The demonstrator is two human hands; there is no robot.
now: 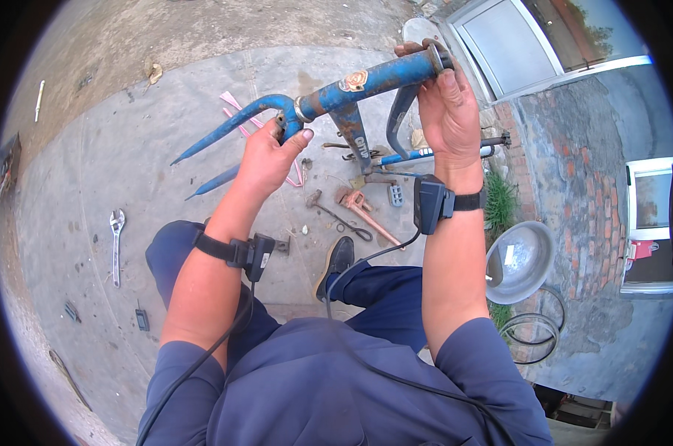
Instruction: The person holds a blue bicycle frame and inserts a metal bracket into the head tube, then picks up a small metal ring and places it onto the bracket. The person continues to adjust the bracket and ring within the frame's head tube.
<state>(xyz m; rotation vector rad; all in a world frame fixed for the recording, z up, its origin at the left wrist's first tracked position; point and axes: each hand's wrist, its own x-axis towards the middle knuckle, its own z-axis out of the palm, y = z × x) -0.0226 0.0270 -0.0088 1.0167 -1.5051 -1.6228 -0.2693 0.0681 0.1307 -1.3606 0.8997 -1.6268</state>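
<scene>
I hold up a worn blue bicycle frame (pixel 385 79), its rusty thick head tube slanting up to the right. The blue fork (pixel 229 125) sits at the tube's left end, with its two blades pointing left. My left hand (pixel 268 162) is closed round the fork crown, thumb along its near side. At the tube's upper right end, by a dark round ring (pixel 442 56), my right hand (pixel 452 123) grips with its palm turned toward me; some fingers are hidden behind the tube. The frame's thinner tubes reach down toward the ground between my arms.
Below the frame lie a rusty pipe wrench (pixel 366 213), a hammer-like tool (pixel 339 217) and a small grey block with holes (pixel 396 195). An adjustable wrench (pixel 116 245) lies on the left. To the right are a metal basin (pixel 533 256), black hoops (pixel 533 321) and a brick wall (pixel 574 178).
</scene>
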